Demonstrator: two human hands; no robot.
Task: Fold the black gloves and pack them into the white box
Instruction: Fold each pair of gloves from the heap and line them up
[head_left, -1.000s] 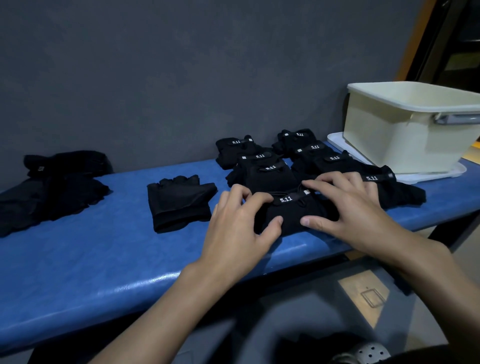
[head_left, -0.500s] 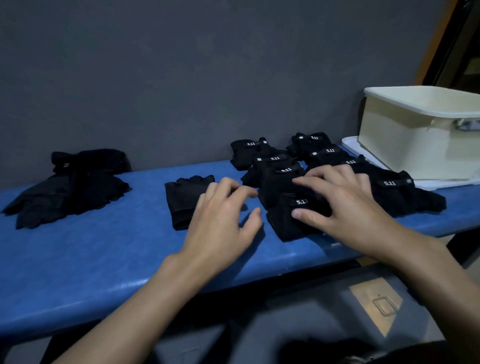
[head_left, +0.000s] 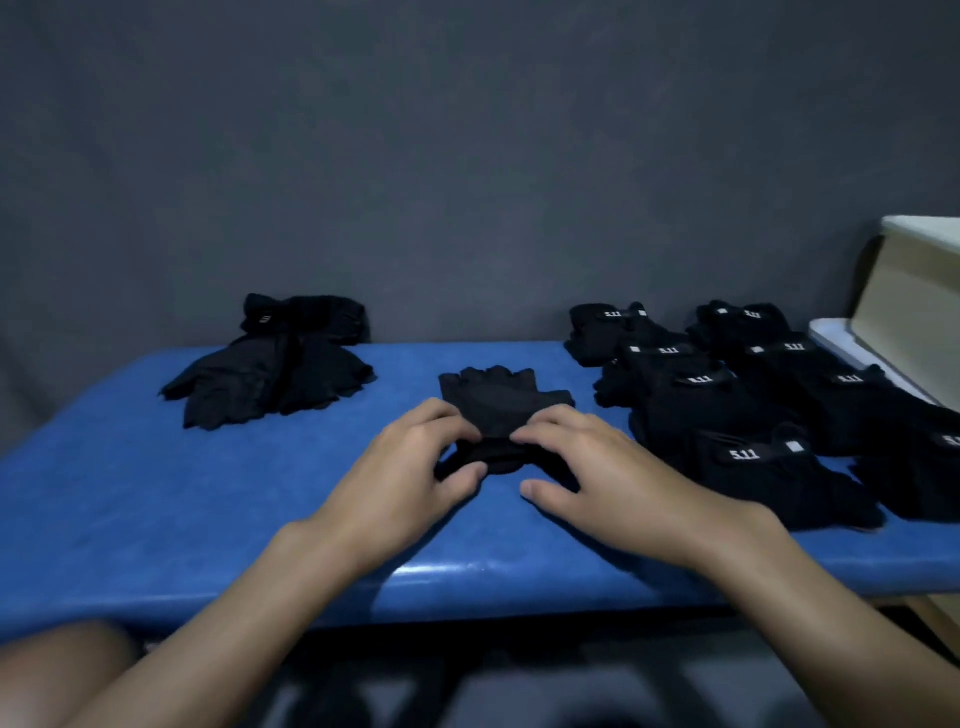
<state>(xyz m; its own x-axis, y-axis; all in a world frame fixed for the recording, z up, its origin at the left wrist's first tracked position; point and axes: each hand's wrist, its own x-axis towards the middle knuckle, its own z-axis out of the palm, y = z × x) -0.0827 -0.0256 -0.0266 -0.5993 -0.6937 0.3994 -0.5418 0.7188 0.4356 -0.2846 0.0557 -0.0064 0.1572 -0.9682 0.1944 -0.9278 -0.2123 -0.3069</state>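
A single black fingerless glove (head_left: 506, 395) lies flat in the middle of the blue bench (head_left: 156, 493). My left hand (head_left: 410, 467) pinches the glove's near left edge between curled fingers and thumb. My right hand (head_left: 597, 467) has its curled fingertips on the near right edge, with the thumb lying on the bench. The glove's near end is bunched up between the two hands. Several folded black gloves (head_left: 727, 405) with white 5.11 labels lie in rows to the right. The white box (head_left: 914, 312) is cut off by the right edge of the frame.
A loose pile of unfolded black gloves (head_left: 275, 364) lies at the back left against the grey wall. A white lid or tray (head_left: 831, 338) sits under the box. The bench's front edge runs just below my wrists.
Both hands left the folded glove on the right and moved left onto the single flat glove. The view has swung left, so the box is now mostly out of frame.
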